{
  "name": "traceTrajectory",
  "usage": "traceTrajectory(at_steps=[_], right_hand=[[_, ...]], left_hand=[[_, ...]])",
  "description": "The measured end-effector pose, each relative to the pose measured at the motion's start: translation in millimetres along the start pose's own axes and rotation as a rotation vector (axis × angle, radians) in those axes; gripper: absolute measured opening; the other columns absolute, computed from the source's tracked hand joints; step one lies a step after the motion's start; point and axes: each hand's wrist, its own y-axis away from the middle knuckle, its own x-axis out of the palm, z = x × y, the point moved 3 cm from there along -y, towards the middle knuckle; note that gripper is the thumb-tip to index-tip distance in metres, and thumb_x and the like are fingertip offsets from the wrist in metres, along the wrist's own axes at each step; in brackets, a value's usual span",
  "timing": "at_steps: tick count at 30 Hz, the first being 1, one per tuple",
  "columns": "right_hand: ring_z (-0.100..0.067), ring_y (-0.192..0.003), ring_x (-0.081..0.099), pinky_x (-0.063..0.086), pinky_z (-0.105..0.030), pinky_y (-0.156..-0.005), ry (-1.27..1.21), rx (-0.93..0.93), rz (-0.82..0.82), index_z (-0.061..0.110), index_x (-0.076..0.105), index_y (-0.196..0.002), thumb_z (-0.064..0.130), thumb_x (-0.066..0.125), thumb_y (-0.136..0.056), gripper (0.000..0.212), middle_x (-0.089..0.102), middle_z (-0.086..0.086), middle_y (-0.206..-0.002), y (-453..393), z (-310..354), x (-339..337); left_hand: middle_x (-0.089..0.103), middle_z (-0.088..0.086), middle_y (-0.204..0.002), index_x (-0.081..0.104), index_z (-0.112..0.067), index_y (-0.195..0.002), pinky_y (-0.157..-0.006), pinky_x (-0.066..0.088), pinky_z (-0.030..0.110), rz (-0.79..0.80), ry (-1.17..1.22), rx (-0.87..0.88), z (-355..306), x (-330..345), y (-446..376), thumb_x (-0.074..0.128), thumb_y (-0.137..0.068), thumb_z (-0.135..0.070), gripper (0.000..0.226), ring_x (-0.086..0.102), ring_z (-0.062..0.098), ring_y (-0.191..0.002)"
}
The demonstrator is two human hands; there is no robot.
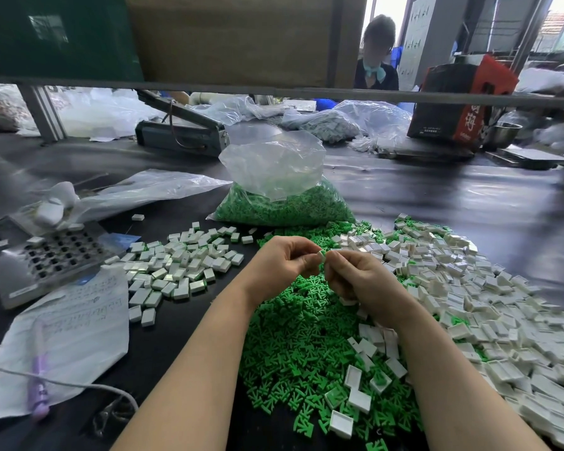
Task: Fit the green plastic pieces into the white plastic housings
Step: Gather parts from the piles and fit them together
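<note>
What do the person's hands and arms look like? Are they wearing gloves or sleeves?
No gloves and no sleeves in view. The left hand and the right hand are bare, and both forearms are bare all the way to the bottom edge of the picture. No rings, watch or bracelets show on the sides we can see. The fingernails look short and plain.

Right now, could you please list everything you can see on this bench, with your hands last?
green pieces: loose heap, green, centre under the hands
bag of green pieces: one, clear plastic, behind the heap
white housings: large pile, white, right side
closed white blocks: smaller pile, white, left of centre
perforated metal tray: one, grey, far left
paper sheet: one, white, handwritten, front left
pen: one, purple, on the paper
heat sealer: one, dark, at the back
small white part: one, pinched between both hands
left hand; right hand
</note>
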Motion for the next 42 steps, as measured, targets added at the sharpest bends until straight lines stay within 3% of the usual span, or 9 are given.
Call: traceTrajectory(at_steps=[3, 6, 11, 21, 26, 32, 35, 37, 42], right_hand=[[-0.011, -0.047, 0.037, 0.029, -0.020, -0.044, -0.054, 0.024, 0.006, 0.018, 0.063, -0.071, 0.053, 0.047, -0.091, 0.044, 0.049, 0.001, -0.055, -1, 0, 0], [-0.013, -0.050, 0.041, 0.029, -0.023, -0.048, -0.060, 0.069, 0.020, 0.012, 0.061, -0.078, 0.060, 0.038, -0.091, 0.055, 0.053, 0.000, -0.057, -2, -1, 1], [-0.013, -0.052, 0.042, 0.030, -0.026, -0.051, -0.082, 0.122, 0.052, 0.006, 0.059, -0.087, 0.061, 0.036, -0.091, 0.059, 0.055, -0.003, -0.060, -3, -4, 2], [-0.012, -0.052, 0.051, 0.038, -0.018, -0.043, -0.198, 0.142, 0.019, 0.007, 0.061, -0.091, 0.051, 0.053, -0.087, 0.045, 0.062, -0.006, -0.064, -4, -6, -1], [-0.009, -0.051, 0.049, 0.041, -0.015, -0.042, -0.299, 0.158, -0.117, 0.006, 0.058, -0.090, 0.031, 0.070, -0.078, 0.030, 0.062, -0.003, -0.064, -4, -6, -10], [-0.012, -0.058, 0.048, 0.041, -0.019, -0.050, -0.294, 0.000, -0.338, 0.001, 0.070, -0.090, 0.020, 0.074, -0.071, 0.027, 0.061, -0.004, -0.065, -4, -1, -16], [-0.015, -0.069, 0.053, 0.044, -0.024, -0.061, -0.255, -0.030, -0.323, 0.010, 0.077, -0.091, 0.015, 0.068, -0.083, 0.013, 0.068, -0.007, -0.074, -4, 0, -15], [-0.016, -0.070, 0.054, 0.044, -0.026, -0.063, -0.237, -0.048, -0.293, 0.013, 0.078, -0.089, 0.009, 0.062, -0.089, 0.017, 0.071, -0.009, -0.077, -4, 1, -14], [-0.013, -0.058, 0.050, 0.041, -0.022, -0.051, -0.146, -0.087, -0.318, 0.017, 0.079, -0.077, 0.026, 0.072, -0.076, 0.011, 0.070, -0.005, -0.069, -3, 3, -11]], left_hand=[[0.070, 0.003, -0.084, 0.072, -0.002, -0.109, -0.075, 0.053, 0.020, -0.058, -0.012, 0.020, -1, -2, -1, 0.067, -0.091, -0.011, 0.021, 0.063, 0.004, -0.075], [0.063, -0.003, -0.079, 0.073, -0.001, -0.108, -0.070, 0.048, 0.015, -0.108, -0.037, 0.058, -3, -2, -1, 0.069, -0.088, -0.010, 0.022, 0.059, -0.001, -0.071], [0.066, 0.004, -0.084, 0.075, -0.005, -0.102, -0.076, 0.051, 0.020, -0.102, -0.059, 0.067, -4, 0, -2, 0.070, -0.088, -0.012, 0.017, 0.062, 0.009, -0.079], [0.067, -0.008, -0.079, 0.077, -0.007, -0.099, -0.069, 0.049, 0.013, -0.148, -0.103, 0.063, 0, 2, -3, 0.072, -0.087, -0.011, 0.013, 0.065, -0.001, -0.072], [0.074, -0.005, -0.082, 0.077, -0.011, -0.099, -0.076, 0.058, 0.030, -0.193, -0.131, 0.056, 5, 1, -4, 0.071, -0.088, -0.016, 0.012, 0.070, 0.014, -0.079], [0.074, 0.003, -0.084, 0.072, -0.006, -0.103, -0.075, 0.056, 0.020, -0.151, 0.071, -0.043, 11, 6, -6, 0.066, -0.092, -0.010, 0.013, 0.070, 0.009, -0.077], [0.074, 0.008, -0.090, 0.072, -0.006, -0.105, -0.080, 0.058, 0.026, -0.137, 0.122, -0.051, 12, 9, -6, 0.065, -0.093, -0.009, 0.014, 0.069, 0.013, -0.081], [0.074, 0.009, -0.093, 0.072, -0.009, -0.104, -0.080, 0.058, 0.025, -0.133, 0.138, -0.048, 12, 10, -5, 0.064, -0.093, -0.009, 0.014, 0.067, 0.014, -0.082], [0.073, 0.013, -0.089, 0.071, -0.013, -0.099, -0.078, 0.059, 0.028, -0.143, 0.165, -0.036, 12, 9, -5, 0.066, -0.091, -0.008, 0.010, 0.067, 0.015, -0.079]])
